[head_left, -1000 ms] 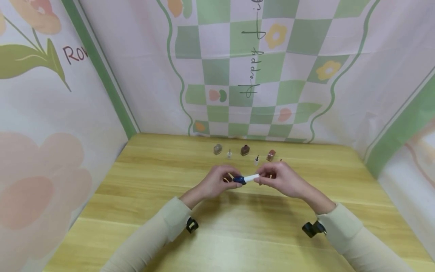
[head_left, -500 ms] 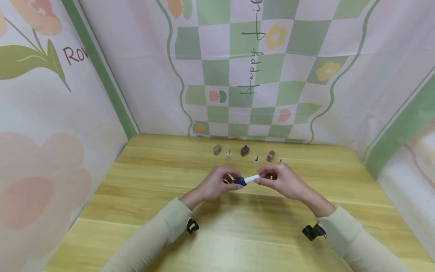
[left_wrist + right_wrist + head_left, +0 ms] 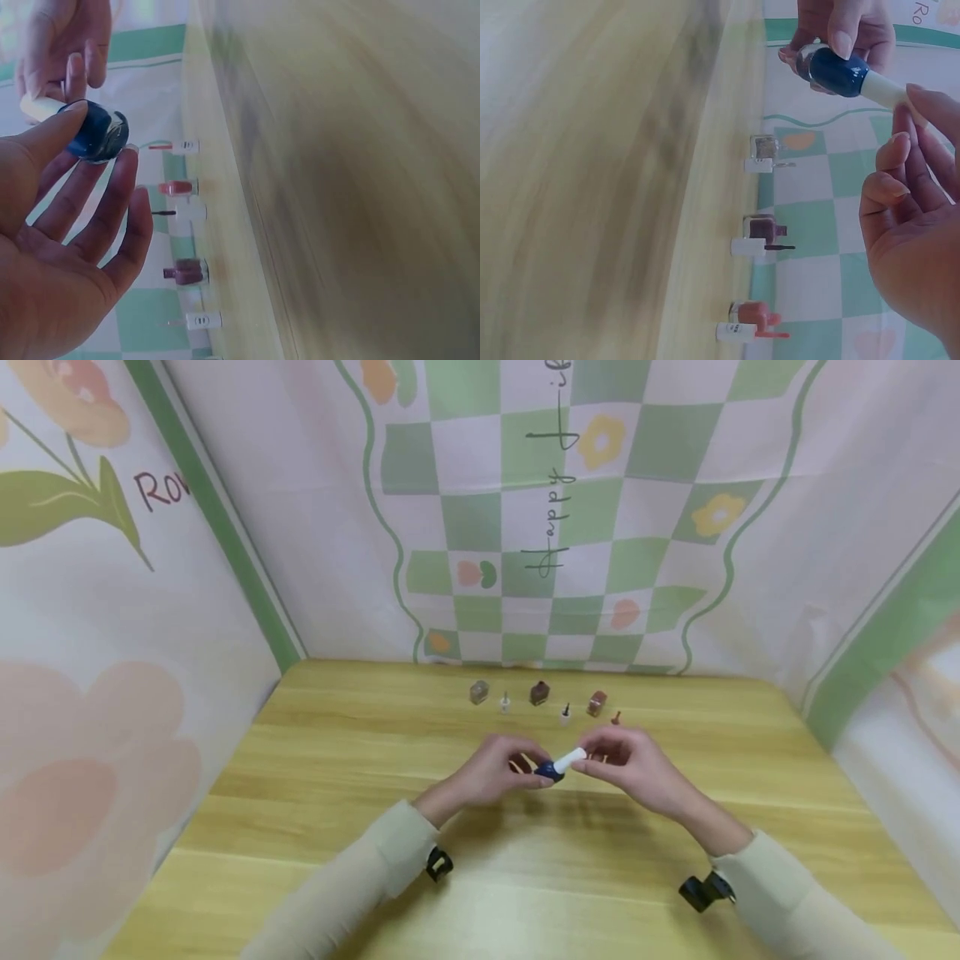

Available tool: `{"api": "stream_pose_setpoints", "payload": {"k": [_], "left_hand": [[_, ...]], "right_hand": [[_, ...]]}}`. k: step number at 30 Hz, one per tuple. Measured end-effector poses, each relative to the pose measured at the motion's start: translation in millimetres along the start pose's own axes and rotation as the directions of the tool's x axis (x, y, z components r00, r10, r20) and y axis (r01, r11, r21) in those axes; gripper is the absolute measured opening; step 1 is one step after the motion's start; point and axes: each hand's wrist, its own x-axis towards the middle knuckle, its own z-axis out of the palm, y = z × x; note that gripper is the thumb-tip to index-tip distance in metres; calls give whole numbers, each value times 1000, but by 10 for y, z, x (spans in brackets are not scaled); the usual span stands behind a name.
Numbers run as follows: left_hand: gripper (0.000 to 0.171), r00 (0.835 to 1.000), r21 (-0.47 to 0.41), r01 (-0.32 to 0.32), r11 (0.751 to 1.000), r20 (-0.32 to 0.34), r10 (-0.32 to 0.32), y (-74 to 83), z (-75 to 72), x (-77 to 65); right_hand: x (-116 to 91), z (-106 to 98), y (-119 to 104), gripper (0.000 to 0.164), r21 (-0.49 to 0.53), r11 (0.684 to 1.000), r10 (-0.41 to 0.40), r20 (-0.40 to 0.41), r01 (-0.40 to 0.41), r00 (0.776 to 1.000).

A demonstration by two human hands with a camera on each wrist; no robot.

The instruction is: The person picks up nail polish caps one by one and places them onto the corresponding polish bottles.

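Observation:
Between the two hands, raised over the table, is a dark blue nail polish bottle [image 3: 838, 73] with a white cap [image 3: 882, 91] seated on its neck. The left hand [image 3: 501, 771] pinches the glass body between thumb and fingers. At the other end, the thumb and fingertips of the right hand [image 3: 632, 764] grip the cap. In the head view the bottle tilts, its cap end up and to the right. Bottle and cap lie in one line in the right wrist view.
Toward the back of the wooden table [image 3: 360, 710] stand a clear glittery bottle [image 3: 479, 692], a dark maroon bottle [image 3: 539, 693] and a red bottle [image 3: 597, 702], all uncapped. Near them, white caps [image 3: 566, 716] stand brush up. A patterned curtain [image 3: 465, 518] hangs behind.
Both hands have shifted slightly right and toward the person with the bottle. The cap end now tilts up more steeply, and the red brush at the right shows more fully.

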Motion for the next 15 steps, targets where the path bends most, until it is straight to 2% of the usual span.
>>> {"api": "stream_pose_setpoints", "payload": {"k": [9,15], "left_hand": [[20,999,8,-27,1000,20,27,36,132,134],[18,999,20,-53,998,13,53,29,228,243]], "right_hand": [[-96,-58,42,13,-12,1000,-22,-68,21,997],[-156,-130,78,13,-24,1000,-7,-105,5,994]]}}
